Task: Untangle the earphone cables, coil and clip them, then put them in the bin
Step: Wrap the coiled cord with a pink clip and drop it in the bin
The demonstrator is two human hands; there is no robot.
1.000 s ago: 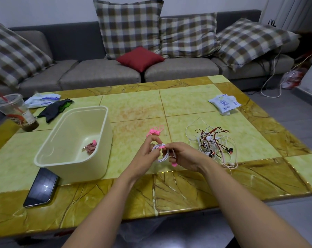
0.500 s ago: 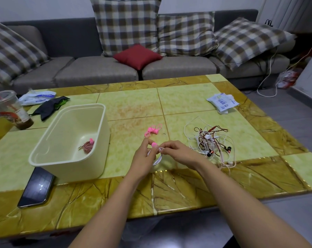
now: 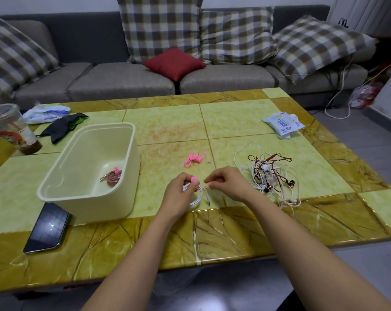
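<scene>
My left hand pinches a coiled white earphone cable just above the table, its jack hanging down. A pink clip crosses the coil; its round head sits at my left fingertips and my right hand pinches its other end. To the right lies a tangle of white, red and beige earphone cables. Spare pink clips lie just beyond my hands. The cream bin stands to the left and holds a coiled pink cable with a pink clip on it.
A black phone lies at the bin's near corner. A plastic cup with a straw, a dark cloth and a white packet sit at the far left. Another white packet lies far right. A sofa with cushions stands behind.
The clip has come around the white coil: its head moved up to my left fingertips while my right hand drew the other end out to the right. My view shifted slightly.
</scene>
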